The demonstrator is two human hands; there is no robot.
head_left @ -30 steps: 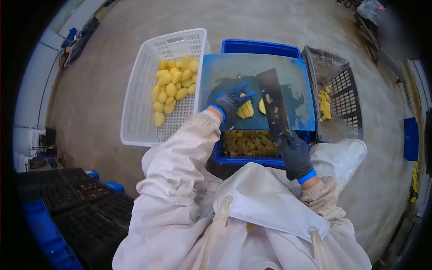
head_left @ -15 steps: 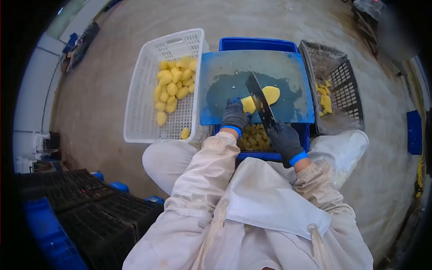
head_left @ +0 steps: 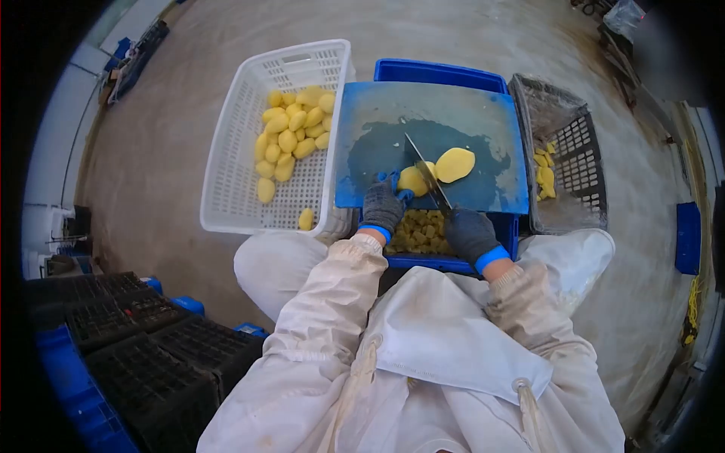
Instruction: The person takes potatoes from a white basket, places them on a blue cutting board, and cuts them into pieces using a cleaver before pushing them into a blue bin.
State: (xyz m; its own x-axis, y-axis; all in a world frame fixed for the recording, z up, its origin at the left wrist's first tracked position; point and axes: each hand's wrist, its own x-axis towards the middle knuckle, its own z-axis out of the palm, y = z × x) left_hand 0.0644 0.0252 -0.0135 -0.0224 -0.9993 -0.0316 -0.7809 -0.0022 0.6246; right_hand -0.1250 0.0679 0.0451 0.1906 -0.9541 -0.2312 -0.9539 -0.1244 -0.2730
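A blue cutting board [head_left: 453, 113] lies over a blue crate [head_left: 438, 74]. On it rest two halves of a peeled potato: one half [head_left: 455, 164] lies free to the right, the other [head_left: 411, 180] sits under my left hand [head_left: 382, 205]. My right hand [head_left: 470, 234], in a dark glove, grips the handle of a cleaver [head_left: 425, 174] whose blade stands edge-down between the two halves. Diced potato pieces [head_left: 420, 230] fill the crate below the board's near edge.
A white basket [head_left: 249, 181] on the left holds several whole peeled potatoes [head_left: 291, 140]. A dark crate [head_left: 574, 174] on the right holds a few yellow pieces [head_left: 544, 170]. Black and blue crates [head_left: 143, 355] are stacked at lower left. Concrete floor surrounds everything.
A second ago my left hand held sliced pieces and the cleaver lay flatter. A whole potato came onto the board, the cleaver split it, and the halves have moved apart.
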